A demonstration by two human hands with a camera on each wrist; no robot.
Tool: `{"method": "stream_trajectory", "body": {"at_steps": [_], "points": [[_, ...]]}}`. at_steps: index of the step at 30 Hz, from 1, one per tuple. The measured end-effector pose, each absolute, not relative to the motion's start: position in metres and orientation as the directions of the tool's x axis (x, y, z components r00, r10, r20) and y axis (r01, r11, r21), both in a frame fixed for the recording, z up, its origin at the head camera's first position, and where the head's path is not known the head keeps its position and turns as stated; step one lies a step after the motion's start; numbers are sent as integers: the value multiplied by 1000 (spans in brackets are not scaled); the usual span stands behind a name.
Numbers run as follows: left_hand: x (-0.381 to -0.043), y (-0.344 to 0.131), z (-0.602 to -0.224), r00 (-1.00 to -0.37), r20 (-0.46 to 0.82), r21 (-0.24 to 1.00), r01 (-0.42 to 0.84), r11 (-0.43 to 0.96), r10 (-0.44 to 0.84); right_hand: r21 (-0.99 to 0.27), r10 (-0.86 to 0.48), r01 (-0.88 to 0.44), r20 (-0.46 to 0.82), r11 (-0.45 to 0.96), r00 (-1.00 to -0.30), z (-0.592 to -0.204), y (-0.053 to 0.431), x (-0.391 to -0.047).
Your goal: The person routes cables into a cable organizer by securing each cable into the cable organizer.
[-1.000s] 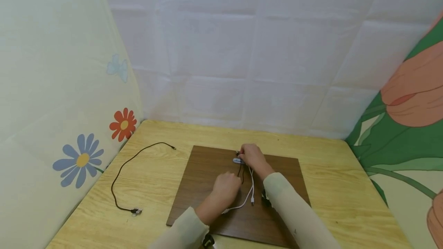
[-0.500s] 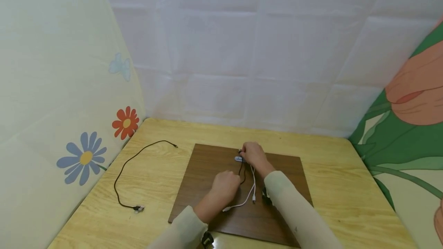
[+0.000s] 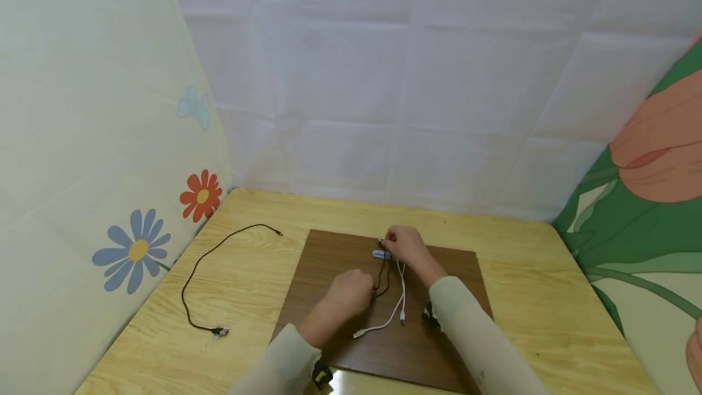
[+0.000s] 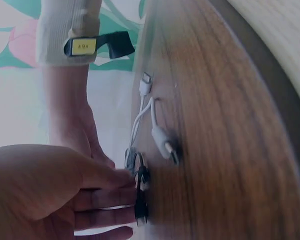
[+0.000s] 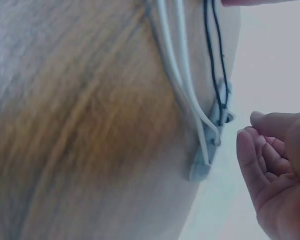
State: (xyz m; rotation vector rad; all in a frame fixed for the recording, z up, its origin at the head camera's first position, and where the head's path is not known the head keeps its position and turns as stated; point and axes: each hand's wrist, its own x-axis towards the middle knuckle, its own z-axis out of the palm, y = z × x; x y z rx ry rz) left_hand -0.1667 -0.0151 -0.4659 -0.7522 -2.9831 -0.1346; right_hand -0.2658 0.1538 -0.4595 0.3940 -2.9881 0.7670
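A brown wooden board point(image 3: 323, 316) lies on the table, with a pale cable clip point(image 3: 378, 254) near its far edge. Two white strands of cable point(image 5: 186, 65) and two black strands of cable point(image 5: 211, 60) run into the clip. My right hand point(image 3: 407, 244) hovers just beyond the clip; thumb and index tips nearly meet, nothing visible between them. My left hand point(image 3: 351, 291) is beside the near ends of the black cable. In the left wrist view its fairly straight fingers lie against or just behind the black connectors point(image 4: 141, 202); exact contact is unclear.
Another black cable point(image 3: 189, 273) lies curved on the table left of the board, its USB plug point(image 3: 220, 331) toward me. The white cable's two connectors point(image 3: 359, 333) rest on the board between my arms. Printed cloth walls enclose the table.
My left hand has drawn slightly left and back, uncovering more of the black cable's near ends. My right hand has shifted a little to the right, away from the clip.
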Motion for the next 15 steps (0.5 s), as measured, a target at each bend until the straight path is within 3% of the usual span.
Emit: {"method": "stream_trajectory", "body": {"at_steps": [6, 15], "points": [[-169, -37, -467, -872, 47, 186, 486, 854, 487, -442, -316, -292, 20, 848, -949, -454, 170, -259], [-168, -68, -465, -901, 3, 223, 423, 878, 433, -367, -347, -294, -86, 883, -934, -459, 219, -233]]}}
